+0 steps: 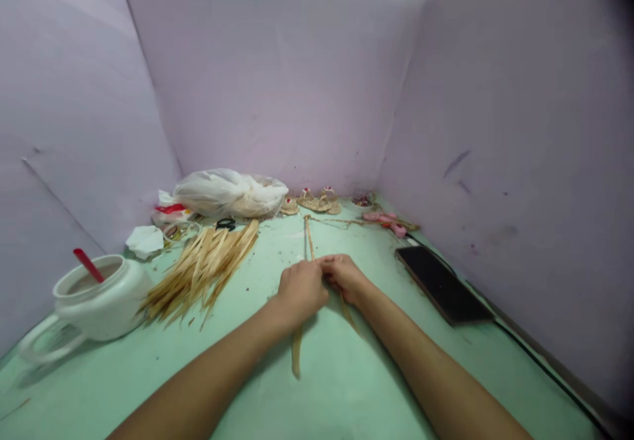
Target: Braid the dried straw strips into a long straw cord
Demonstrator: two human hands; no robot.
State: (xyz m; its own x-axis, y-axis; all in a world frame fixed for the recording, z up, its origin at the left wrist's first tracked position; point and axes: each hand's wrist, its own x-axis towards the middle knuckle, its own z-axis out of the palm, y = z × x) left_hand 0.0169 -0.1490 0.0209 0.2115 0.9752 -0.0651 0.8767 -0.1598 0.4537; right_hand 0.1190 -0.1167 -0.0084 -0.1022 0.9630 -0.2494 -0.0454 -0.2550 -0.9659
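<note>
Both hands meet at the middle of the green table, close together. My left hand (303, 288) is closed around dried fibre strips, and one strip end (296, 354) hangs out below it. My right hand (343, 275) pinches the strips beside it, with another loose end (349, 314) trailing under the wrist. From the fingertips a thin twisted fibre cord (309, 235) runs away from me, then bends to the right along the back of the table. The exact grip between the fingers is hidden. A bundle of straw-coloured strips (208, 265) lies to the left.
At left stand a white mug (102, 301) with a red stick and a crumpled white paper (145, 240). Farther back are a plastic bag (230, 192), black-handled scissors (226, 224) and small woven sandals (314, 201). A phone (443, 285) and pink-handled tool (386, 219) lie right.
</note>
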